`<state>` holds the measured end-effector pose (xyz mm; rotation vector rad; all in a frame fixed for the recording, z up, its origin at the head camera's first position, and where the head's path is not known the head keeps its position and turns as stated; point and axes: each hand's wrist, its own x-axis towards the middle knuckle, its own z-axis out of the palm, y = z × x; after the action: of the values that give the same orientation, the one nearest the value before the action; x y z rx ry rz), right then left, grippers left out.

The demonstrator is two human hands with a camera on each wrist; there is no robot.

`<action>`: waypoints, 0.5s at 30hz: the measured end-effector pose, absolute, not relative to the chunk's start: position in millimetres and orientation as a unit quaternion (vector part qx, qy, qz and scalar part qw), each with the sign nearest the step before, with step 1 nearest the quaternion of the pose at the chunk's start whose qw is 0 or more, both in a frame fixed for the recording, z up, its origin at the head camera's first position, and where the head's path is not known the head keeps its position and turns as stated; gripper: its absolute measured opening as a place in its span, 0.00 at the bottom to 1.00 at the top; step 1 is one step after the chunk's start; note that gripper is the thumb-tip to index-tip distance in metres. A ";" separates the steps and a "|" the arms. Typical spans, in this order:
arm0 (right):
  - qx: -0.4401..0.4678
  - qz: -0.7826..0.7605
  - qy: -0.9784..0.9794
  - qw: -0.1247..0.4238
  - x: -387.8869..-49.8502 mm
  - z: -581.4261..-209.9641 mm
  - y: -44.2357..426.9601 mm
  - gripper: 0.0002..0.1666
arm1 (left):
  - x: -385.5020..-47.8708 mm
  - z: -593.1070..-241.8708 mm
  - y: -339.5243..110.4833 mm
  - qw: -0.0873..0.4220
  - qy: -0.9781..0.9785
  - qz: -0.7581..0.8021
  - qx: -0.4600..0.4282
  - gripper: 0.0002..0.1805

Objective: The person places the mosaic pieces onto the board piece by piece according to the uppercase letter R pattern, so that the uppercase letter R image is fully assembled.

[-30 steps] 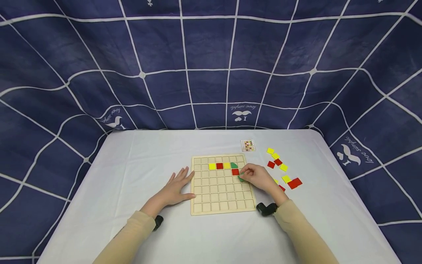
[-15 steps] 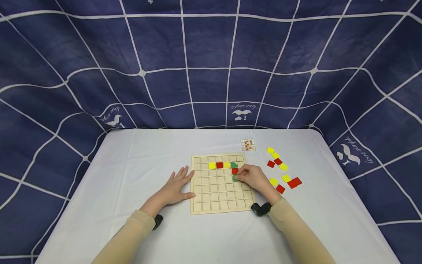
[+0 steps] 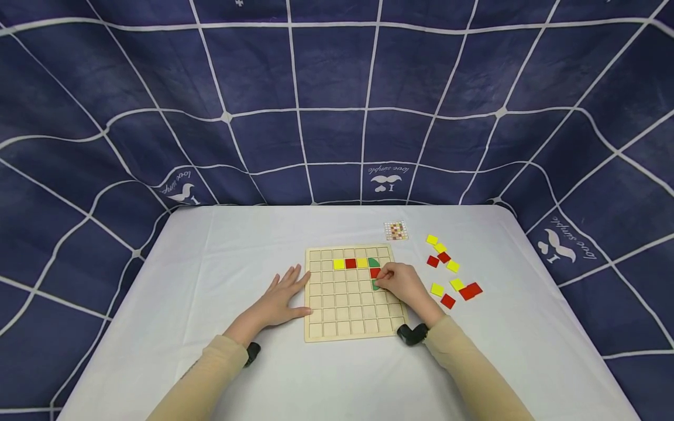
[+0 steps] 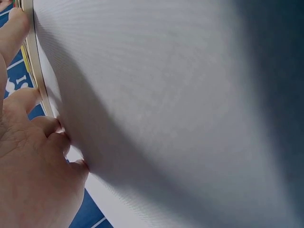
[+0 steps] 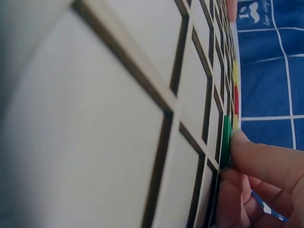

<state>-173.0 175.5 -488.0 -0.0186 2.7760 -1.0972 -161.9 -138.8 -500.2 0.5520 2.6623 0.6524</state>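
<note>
A square wooden grid board (image 3: 342, 316) lies on the table. My left hand (image 3: 280, 300) rests at its left edge with fingers spread; thumb and a fingertip touch the rim. Over the board's right side, my right hand (image 3: 405, 283) pinches a green tile (image 5: 226, 142) with a rounded edge, partly hidden by the fingers, at a cell just below a red tile (image 3: 375, 273). One row up sit a yellow tile (image 3: 339, 264), a red tile (image 3: 350, 264), another yellow tile (image 3: 362, 263) and a green rounded tile (image 3: 373, 262).
Loose yellow tiles (image 3: 437, 289) and red tiles (image 3: 470, 291), several in all, lie scattered right of the board. Behind it is a small printed pattern card (image 3: 396, 230). A blue curtain with white lines (image 3: 337, 134) hangs beyond the white table (image 3: 253, 228).
My right hand has moved left with the green tile, bringing it from the board's right side to the cell under the red tile. The left hand has stayed still.
</note>
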 end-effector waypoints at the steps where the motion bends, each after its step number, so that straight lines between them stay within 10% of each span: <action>1: -0.005 -0.367 0.927 0.077 -173.0 -487.6 175.3 0.07 | -161.9 -500.2 -139.0 0.172 0.938 0.229 0.194 0.51; 15: 0.009 -0.402 0.909 0.113 -173.4 -482.7 188.8 0.07 | -161.9 -499.1 -139.1 0.176 0.937 0.229 0.196 0.51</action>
<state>-173.4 188.8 -482.7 0.0266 2.6653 -1.1780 -161.9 -139.1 -499.1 0.5555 2.6534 0.6470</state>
